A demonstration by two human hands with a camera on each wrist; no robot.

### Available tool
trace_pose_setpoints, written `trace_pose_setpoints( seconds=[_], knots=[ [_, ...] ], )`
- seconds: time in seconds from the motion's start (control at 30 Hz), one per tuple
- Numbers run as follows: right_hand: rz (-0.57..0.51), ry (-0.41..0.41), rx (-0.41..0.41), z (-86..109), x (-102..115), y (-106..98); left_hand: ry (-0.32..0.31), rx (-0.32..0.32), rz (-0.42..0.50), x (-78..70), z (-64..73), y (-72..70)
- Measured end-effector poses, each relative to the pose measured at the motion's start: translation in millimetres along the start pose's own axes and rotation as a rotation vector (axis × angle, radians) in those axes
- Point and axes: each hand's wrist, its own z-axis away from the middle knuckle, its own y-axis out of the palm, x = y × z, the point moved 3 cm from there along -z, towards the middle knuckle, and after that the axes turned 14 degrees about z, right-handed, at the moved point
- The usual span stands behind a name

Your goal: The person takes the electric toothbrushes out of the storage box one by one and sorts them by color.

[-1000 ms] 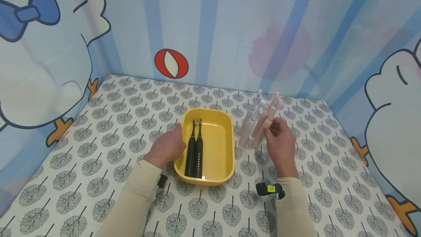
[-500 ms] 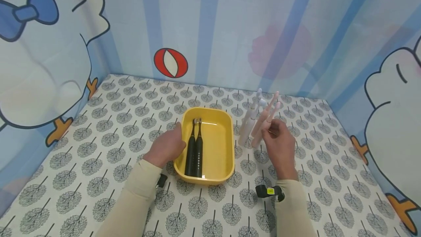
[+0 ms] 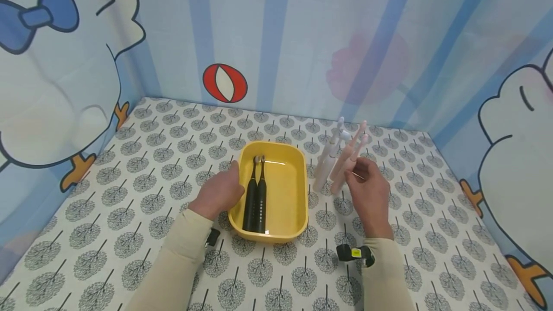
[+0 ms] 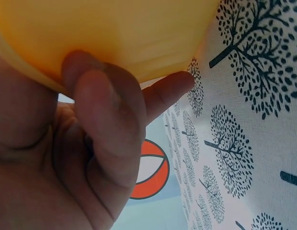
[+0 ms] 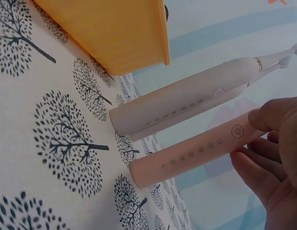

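Observation:
My left hand [image 3: 219,192] grips the left wall of a yellow plastic box [image 3: 285,196]; in the left wrist view its fingers [image 4: 108,112] lie against the outside. Two black electric toothbrushes [image 3: 250,204] lie side by side along the box's left part. Right of the box, two white electric toothbrushes [image 3: 325,175] and two pink ones stand upright, close together. The nearer pink electric toothbrush [image 5: 199,148] is pinched near the top of its handle between the thumb and fingers of my right hand [image 3: 369,191]. The other pink toothbrush [image 3: 344,158] stands just behind it.
The table carries a white cloth [image 3: 151,248] printed with grey trees. A striped cartoon curtain [image 3: 302,37] rises along the back and both sides, close behind the standing toothbrushes.
The held pink toothbrush and my right hand have shifted very slightly left. My left hand, the box and the black toothbrushes stay where they were.

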Motion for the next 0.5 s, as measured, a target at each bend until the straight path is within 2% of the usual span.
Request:
trace_pose_setpoints(
  seconds=[0.33,0.5],
  knots=[
    [0.011,0.0,-0.03,4.2,-0.1,-5.3,0.002,0.0,0.004,0.4,-0.1,0.6],
    [0.003,0.062,-0.063,8.6,-0.8,-13.2,-0.012,0.006,0.014,0.6,0.8,0.0]
  ],
)
